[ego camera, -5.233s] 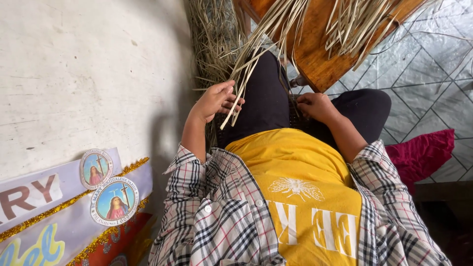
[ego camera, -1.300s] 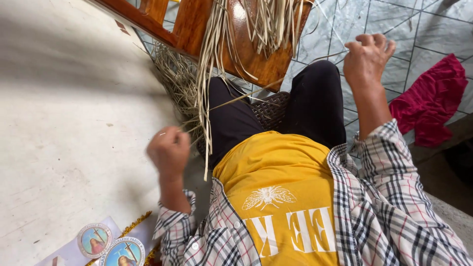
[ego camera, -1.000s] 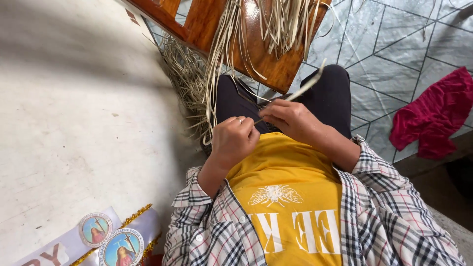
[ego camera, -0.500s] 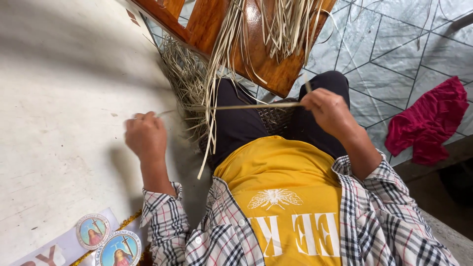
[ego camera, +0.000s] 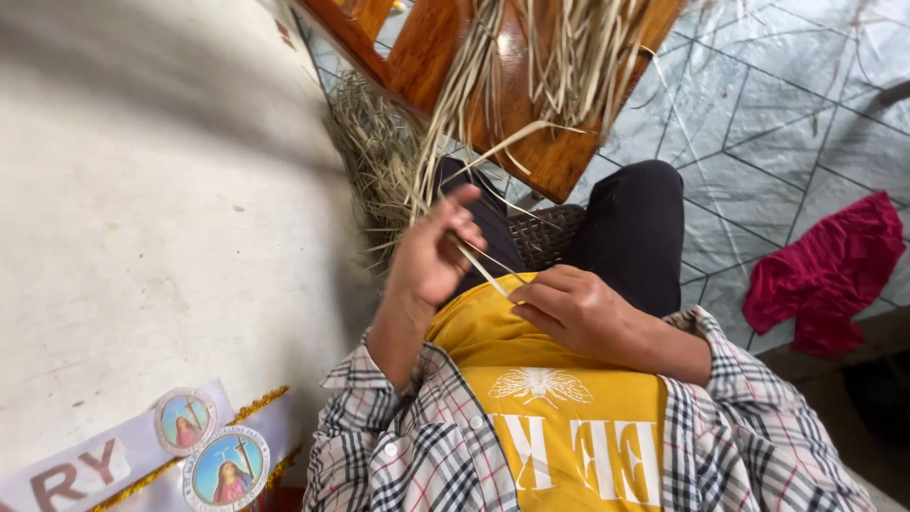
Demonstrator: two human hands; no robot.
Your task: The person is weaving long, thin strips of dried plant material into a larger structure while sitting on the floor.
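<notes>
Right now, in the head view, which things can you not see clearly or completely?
- Dried leaf strip: its ends are hidden inside the left hand and under the right hand; its length cannot be told.
- Dark woven piece on the lap: mostly covered by the hands and legs.
- Wooden chair: cut off by the top edge.
- Red cloth: cut off by the right edge.
- Banner: cut off by the bottom edge.

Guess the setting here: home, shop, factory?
Probably a home or small craft corner, not a factory: the person sits on a tiled floor beside a wooden chair draped with dried leaf strips, and both hands work one strip by hand.
</notes>
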